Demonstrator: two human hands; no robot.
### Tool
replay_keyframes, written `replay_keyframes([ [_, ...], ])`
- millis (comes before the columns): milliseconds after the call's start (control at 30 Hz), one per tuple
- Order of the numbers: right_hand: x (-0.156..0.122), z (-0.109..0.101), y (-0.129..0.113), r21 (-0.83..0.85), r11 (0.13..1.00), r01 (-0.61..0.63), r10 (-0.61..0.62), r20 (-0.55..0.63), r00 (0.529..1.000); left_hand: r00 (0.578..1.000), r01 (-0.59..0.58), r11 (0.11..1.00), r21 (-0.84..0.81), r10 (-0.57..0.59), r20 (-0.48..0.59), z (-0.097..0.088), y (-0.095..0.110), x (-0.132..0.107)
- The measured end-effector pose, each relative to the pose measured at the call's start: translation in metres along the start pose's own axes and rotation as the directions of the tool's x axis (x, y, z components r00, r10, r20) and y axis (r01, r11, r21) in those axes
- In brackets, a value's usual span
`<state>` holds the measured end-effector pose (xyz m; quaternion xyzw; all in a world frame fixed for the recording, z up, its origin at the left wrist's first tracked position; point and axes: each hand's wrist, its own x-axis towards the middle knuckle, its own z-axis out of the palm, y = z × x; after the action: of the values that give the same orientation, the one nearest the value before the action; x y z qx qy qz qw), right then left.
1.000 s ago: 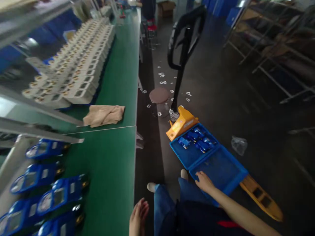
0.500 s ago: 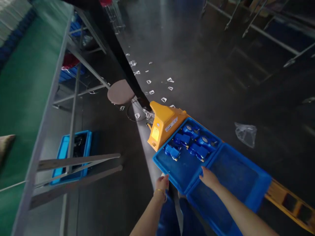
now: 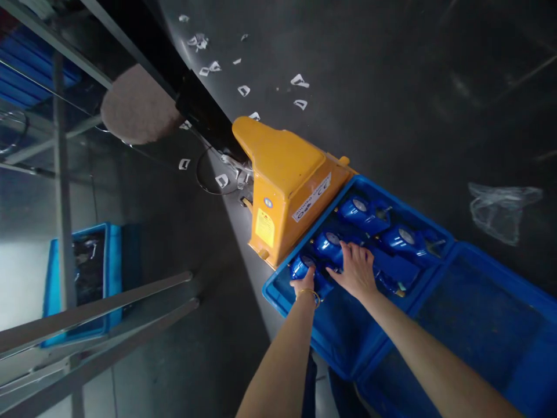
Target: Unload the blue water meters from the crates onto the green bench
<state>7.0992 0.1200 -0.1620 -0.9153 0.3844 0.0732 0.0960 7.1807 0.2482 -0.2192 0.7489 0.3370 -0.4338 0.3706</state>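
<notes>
Blue gauge unit (image 3: 298, 267) sits at the nine o'clock end of the crate (image 3: 343, 328), against my left hand (image 3: 301, 283); from my end I can't tell whether those fingers have closed. My right hand (image 3: 357, 270), thumb and fingertips apart, is at a second unit (image 3: 324, 244), ten o'clock. I'd grip bodies, not dials, minding the neighbour (image 3: 402, 241) at two o'clock; pallet truck (image 3: 287, 165) at eleven.

Left forearm (image 3: 281, 368) and right forearm (image 3: 415, 351) slant down, converging | left hand (image 3: 304, 283): thumb extended, other fingers partly hidden, grip unclear from where I stand | right hand (image 3: 357, 273): palm down, fingers bent, thumb spread leftward
</notes>
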Motion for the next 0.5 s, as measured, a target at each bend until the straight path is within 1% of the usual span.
replay_keyframes([
  [33,-0.007,0.000,0.001,0.041,0.999,-0.019,0.019,0.010,1.000,1.000,0.010,1.000,-0.020,-0.009,0.026,-0.011,-0.005,-0.003],
  [100,-0.010,-0.001,0.006,0.089,0.996,-0.021,0.013,0.088,0.996,0.992,0.021,0.996,-0.082,-0.010,0.129,-0.032,-0.016,-0.008],
  [133,-0.005,-0.001,0.008,0.084,0.996,0.010,-0.023,0.151,0.988,0.981,0.028,0.992,-0.121,-0.004,0.195,-0.041,-0.021,-0.009],
  [200,0.013,-0.003,0.012,0.038,0.994,0.106,-0.112,0.291,0.950,0.952,0.056,0.979,-0.198,0.008,0.307,-0.051,-0.030,-0.008],
  [267,0.037,-0.007,0.014,-0.023,0.980,0.197,-0.172,0.395,0.902,0.931,0.074,0.963,-0.257,0.025,0.363,-0.053,-0.037,-0.006],
  [333,0.058,-0.010,0.013,-0.049,0.965,0.256,-0.203,0.475,0.856,0.926,0.072,0.951,-0.302,0.048,0.373,-0.051,-0.039,-0.005],
  [367,0.066,-0.011,0.012,-0.034,0.960,0.278,-0.221,0.523,0.823,0.924,0.073,0.942,-0.329,0.061,0.379,-0.049,-0.039,-0.006],
  [433,0.075,-0.008,0.012,0.023,0.960,0.278,-0.233,0.612,0.755,0.917,0.084,0.918,-0.387,0.080,0.390,-0.045,-0.038,-0.007],
  [467,0.076,-0.006,0.011,0.052,0.963,0.264,-0.234,0.644,0.728,0.915,0.089,0.908,-0.410,0.088,0.393,-0.044,-0.038,-0.008],
  [500,0.075,-0.004,0.011,0.074,0.966,0.247,-0.232,0.664,0.711,0.917,0.089,0.901,-0.424,0.092,0.388,-0.044,-0.037,-0.009],
])
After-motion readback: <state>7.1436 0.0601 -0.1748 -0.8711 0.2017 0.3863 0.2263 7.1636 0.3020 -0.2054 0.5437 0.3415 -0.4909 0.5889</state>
